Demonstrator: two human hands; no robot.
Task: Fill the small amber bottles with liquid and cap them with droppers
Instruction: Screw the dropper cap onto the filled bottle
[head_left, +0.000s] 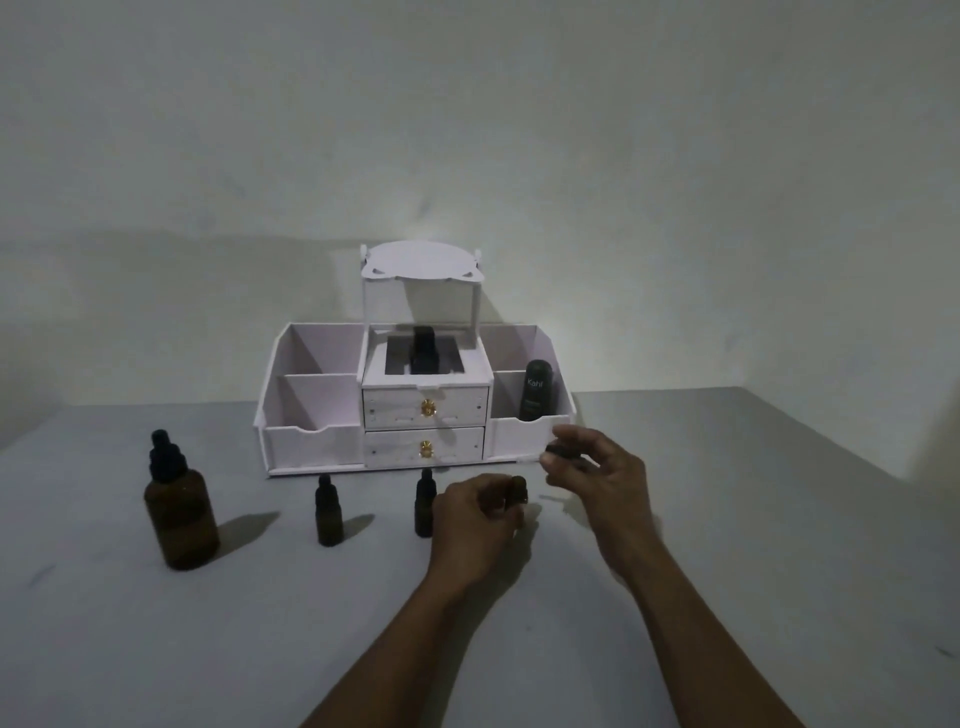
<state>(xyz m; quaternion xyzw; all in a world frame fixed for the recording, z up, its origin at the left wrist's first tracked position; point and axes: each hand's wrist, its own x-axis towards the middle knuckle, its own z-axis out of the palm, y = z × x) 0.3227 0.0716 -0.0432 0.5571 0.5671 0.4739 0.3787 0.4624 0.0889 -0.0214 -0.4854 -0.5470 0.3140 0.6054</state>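
My left hand (475, 517) grips a small amber bottle (518, 491) standing on the table; only its open neck shows above my fingers. Just up and right of it, my right hand (597, 470) pinches a black dropper cap (561, 451), held apart from the bottle. Two more small amber bottles with black dropper caps stand upright to the left, one (328, 512) further out and one (424, 504) touching the edge of my left hand's outline. A large amber bottle (181, 506) with a black dropper top stands at the far left.
A white cosmetic organiser (311, 447) with two gold-knobbed drawers stands behind the bottles. It holds a black "Kahf" bottle (536, 392) in its right compartment and a dark bottle (423, 351) in the middle. The grey table (727, 519) meets a pale wall behind.
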